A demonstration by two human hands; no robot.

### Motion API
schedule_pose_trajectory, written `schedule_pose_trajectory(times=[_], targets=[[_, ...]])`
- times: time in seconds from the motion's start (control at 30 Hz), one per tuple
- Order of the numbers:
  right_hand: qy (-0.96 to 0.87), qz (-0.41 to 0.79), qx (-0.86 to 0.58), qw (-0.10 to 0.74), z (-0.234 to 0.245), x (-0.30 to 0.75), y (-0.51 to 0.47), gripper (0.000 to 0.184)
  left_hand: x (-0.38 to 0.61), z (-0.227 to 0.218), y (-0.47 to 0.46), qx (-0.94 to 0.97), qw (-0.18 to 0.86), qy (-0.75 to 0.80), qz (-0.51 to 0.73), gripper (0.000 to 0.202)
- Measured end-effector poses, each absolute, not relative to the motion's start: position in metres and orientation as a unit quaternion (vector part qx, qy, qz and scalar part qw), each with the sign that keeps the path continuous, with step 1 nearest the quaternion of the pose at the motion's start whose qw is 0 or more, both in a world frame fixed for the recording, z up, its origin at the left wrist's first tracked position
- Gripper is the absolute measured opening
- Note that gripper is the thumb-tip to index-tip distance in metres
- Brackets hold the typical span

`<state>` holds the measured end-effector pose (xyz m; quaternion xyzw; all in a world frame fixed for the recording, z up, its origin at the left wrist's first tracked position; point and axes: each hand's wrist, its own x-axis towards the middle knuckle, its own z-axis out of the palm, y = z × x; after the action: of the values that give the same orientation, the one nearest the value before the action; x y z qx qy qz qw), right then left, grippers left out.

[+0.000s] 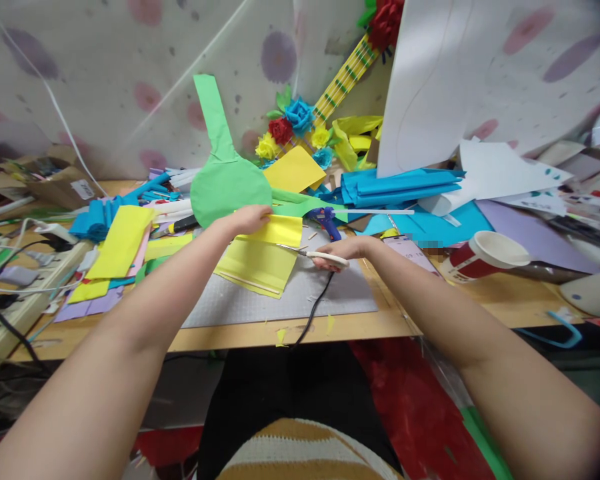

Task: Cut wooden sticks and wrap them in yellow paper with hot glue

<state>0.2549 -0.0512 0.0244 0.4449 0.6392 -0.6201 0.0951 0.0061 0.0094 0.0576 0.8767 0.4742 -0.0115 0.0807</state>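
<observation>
My left hand (253, 219) is closed on the upper part of a folded piece of yellow paper (280, 231). White-handled scissors (330, 258) are in my right hand (337, 252), their blades pointing left along the paper's lower edge. Beneath the blades lies another yellow sheet (260, 265) with a thin pale stick (250, 283) across its lower part. Both rest over a grey cutting mat (220, 308). Just behind my left hand stands a green round shape with a long neck (230, 187). A blue glue gun (327, 222) lies beyond the scissors.
Behind are paper flowers (299, 117) and blue paper rolls (400, 187). At right stand a paper cup (485, 257) and a phone (411, 253). A power strip (30, 293) and yellow paper stack (123, 243) lie left. A black cable (316, 310) crosses the table's front edge.
</observation>
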Motion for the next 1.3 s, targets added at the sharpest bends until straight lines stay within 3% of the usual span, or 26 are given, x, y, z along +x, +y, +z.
schedule_pose_trajectory(times=[0.27,0.97,1.3], targets=[[0.689,-0.589,0.411,0.095,0.032,0.234,-0.050,0.046,0.012,0.063,0.006,0.881,0.078,0.466,-0.027,0.036],[0.717,-0.524,0.459,0.042,0.023,0.239,-0.053,0.056,0.019,0.060,0.012,0.886,0.047,0.458,-0.053,0.037],[0.820,-0.369,0.426,0.100,0.031,0.235,-0.054,0.063,0.015,0.064,0.012,0.878,0.069,0.471,-0.042,0.038]])
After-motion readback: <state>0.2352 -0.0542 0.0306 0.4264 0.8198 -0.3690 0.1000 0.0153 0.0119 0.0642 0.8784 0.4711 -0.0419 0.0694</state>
